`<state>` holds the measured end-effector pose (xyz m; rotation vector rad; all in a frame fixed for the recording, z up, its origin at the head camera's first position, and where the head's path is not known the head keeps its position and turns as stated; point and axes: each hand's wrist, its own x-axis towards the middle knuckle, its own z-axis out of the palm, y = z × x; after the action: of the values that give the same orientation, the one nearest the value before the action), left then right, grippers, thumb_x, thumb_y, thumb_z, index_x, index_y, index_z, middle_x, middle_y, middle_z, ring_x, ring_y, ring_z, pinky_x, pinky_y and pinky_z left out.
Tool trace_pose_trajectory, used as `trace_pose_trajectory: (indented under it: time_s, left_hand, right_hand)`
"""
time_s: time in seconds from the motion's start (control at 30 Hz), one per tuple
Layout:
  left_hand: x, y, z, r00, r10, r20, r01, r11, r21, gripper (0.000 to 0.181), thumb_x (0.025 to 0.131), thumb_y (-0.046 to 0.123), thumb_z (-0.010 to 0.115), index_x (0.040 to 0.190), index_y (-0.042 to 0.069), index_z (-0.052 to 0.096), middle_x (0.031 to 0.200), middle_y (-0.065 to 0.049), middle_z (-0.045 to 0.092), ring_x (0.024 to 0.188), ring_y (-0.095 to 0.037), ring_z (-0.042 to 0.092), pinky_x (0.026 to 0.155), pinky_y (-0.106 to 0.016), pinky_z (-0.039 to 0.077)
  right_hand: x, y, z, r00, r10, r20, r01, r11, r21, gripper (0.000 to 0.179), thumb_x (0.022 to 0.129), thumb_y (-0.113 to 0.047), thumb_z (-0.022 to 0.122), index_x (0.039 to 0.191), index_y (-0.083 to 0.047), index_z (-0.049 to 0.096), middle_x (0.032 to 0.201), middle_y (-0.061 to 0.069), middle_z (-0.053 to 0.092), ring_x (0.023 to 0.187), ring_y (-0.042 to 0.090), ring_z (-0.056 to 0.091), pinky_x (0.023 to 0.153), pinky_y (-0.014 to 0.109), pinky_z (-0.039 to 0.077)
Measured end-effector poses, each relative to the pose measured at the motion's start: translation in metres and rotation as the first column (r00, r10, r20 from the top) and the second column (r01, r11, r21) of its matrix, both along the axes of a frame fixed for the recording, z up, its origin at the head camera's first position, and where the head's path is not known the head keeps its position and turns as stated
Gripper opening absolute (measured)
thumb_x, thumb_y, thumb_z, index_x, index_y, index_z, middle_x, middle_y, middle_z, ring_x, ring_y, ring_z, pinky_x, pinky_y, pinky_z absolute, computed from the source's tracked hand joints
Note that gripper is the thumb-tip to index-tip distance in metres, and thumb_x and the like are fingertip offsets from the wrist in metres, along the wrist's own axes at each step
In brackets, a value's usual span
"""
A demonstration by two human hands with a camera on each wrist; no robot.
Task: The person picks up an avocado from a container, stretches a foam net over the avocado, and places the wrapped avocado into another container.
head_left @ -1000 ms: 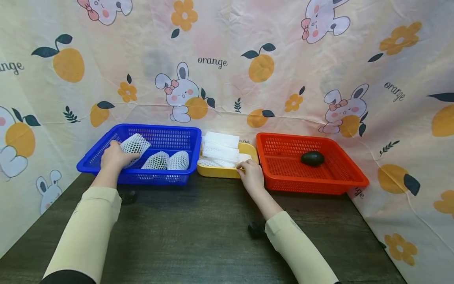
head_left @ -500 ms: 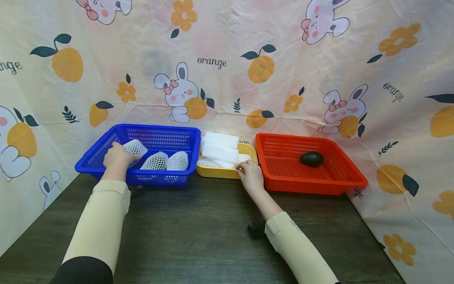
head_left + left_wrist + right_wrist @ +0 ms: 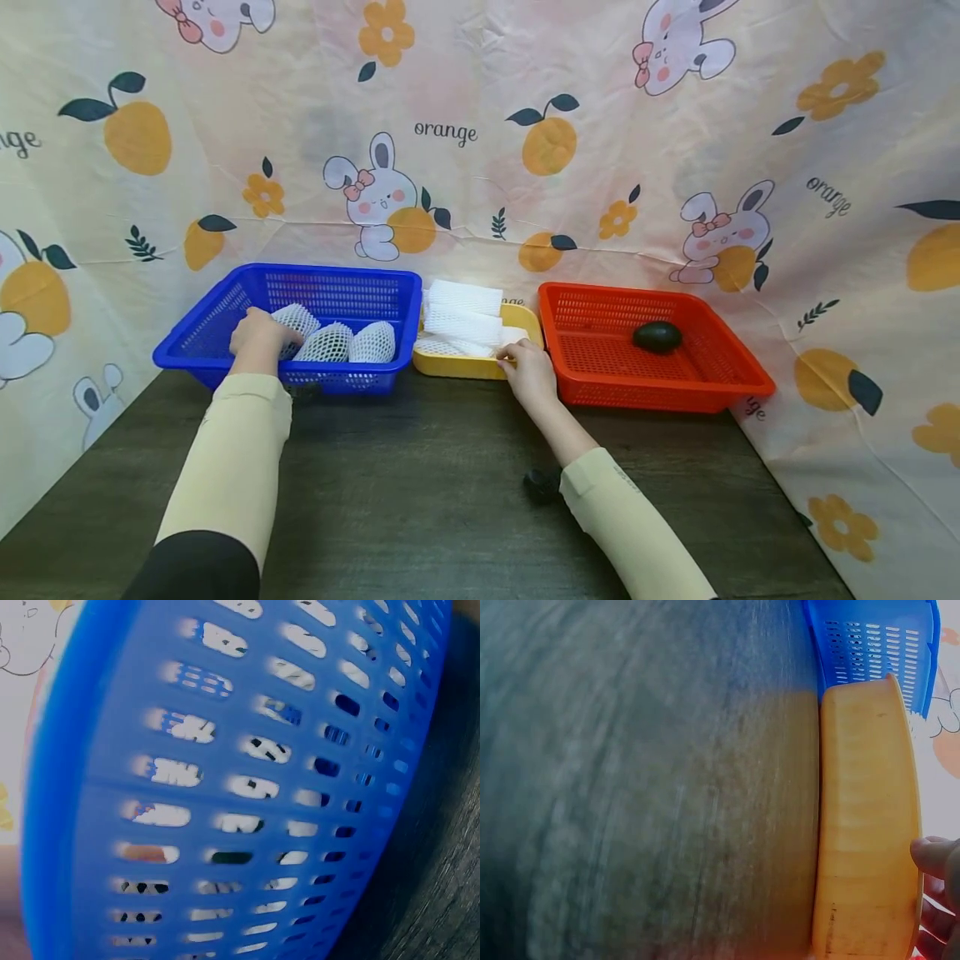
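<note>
Inside the blue basket (image 3: 225, 367) at left, my left hand (image 3: 258, 340) holds a dark green avocado in a white foam net (image 3: 298, 320). Two more netted avocados lie to its right, one (image 3: 326, 343) close beside it and another (image 3: 372, 342) past that. In the left wrist view the basket's slotted wall (image 3: 247, 765) hides most of the hand; a finger (image 3: 142, 853) shows through a slot. My right hand (image 3: 531, 371) grips the front rim of the yellow tray (image 3: 465, 367), thumb (image 3: 930, 855) at the rim's edge and fingers curled behind it.
White foam nets (image 3: 463, 321) are piled in the yellow tray, between the two baskets. An unwrapped dark avocado (image 3: 657, 336) lies in the red basket (image 3: 660, 400) at right. The dark table (image 3: 405, 492) runs in front; a printed cloth (image 3: 465, 183) hangs behind.
My left hand has lowered the netted avocado into the blue basket and moved it right, toward the other two. My right hand has stayed at the tray's rim.
</note>
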<state>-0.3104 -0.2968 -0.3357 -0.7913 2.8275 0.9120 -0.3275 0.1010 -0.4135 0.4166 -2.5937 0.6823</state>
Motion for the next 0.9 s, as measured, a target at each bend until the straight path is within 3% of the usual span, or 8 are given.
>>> trace_pose_trajectory:
  time_s: [0.33, 0.53, 0.73, 0.9]
  left_hand:
    - [0.004, 0.005, 0.004, 0.984, -0.103, 0.148, 0.101, 0.995, 0.019, 0.096, 0.091, 0.033, 0.058, 0.139, -0.022, -0.004, 0.141, -0.043, 0.020, 0.128, -0.055, 0.025, 0.104, -0.056, 0.028]
    - [-0.005, -0.002, -0.002, 0.971, -0.116, 0.208, 0.109, 0.993, 0.043, 0.101, 0.090, 0.034, 0.056, 0.138, -0.020, -0.013, 0.143, -0.043, 0.012, 0.131, -0.055, 0.018, 0.107, -0.057, 0.022]
    - [0.010, 0.003, 0.012, 0.974, -0.131, 0.183, 0.102, 0.982, 0.161, 0.095, 0.094, 0.042, 0.048, 0.141, -0.019, -0.008, 0.144, -0.041, 0.011, 0.132, -0.054, 0.017, 0.107, -0.056, 0.023]
    - [0.009, -0.001, 0.012, 0.975, -0.165, 0.146, 0.128, 0.963, 0.235, 0.081, 0.098, 0.039, 0.038, 0.142, -0.019, 0.000, 0.147, -0.039, 0.008, 0.135, -0.052, 0.014, 0.109, -0.054, 0.019]
  right_hand:
    - [0.000, 0.001, 0.002, 1.000, -0.019, 0.024, 0.019, 1.000, 0.015, 0.006, 0.083, -0.016, 0.076, 0.088, -0.015, 0.075, 0.086, 0.000, 0.061, 0.082, 0.020, 0.059, 0.076, 0.036, 0.046]
    - [0.000, 0.000, 0.001, 1.000, -0.019, 0.008, 0.018, 1.000, 0.014, 0.005, 0.083, -0.016, 0.076, 0.088, -0.014, 0.075, 0.086, 0.000, 0.062, 0.082, 0.021, 0.060, 0.076, 0.037, 0.047]
    - [0.000, 0.000, 0.000, 1.000, -0.015, 0.005, 0.015, 1.000, 0.021, 0.005, 0.083, -0.017, 0.076, 0.087, -0.015, 0.075, 0.086, 0.000, 0.062, 0.081, 0.020, 0.060, 0.075, 0.036, 0.047]
    - [0.000, -0.001, 0.001, 1.000, -0.012, 0.001, 0.012, 1.000, 0.018, 0.005, 0.083, -0.016, 0.076, 0.087, -0.015, 0.075, 0.086, 0.000, 0.062, 0.081, 0.020, 0.059, 0.074, 0.036, 0.047]
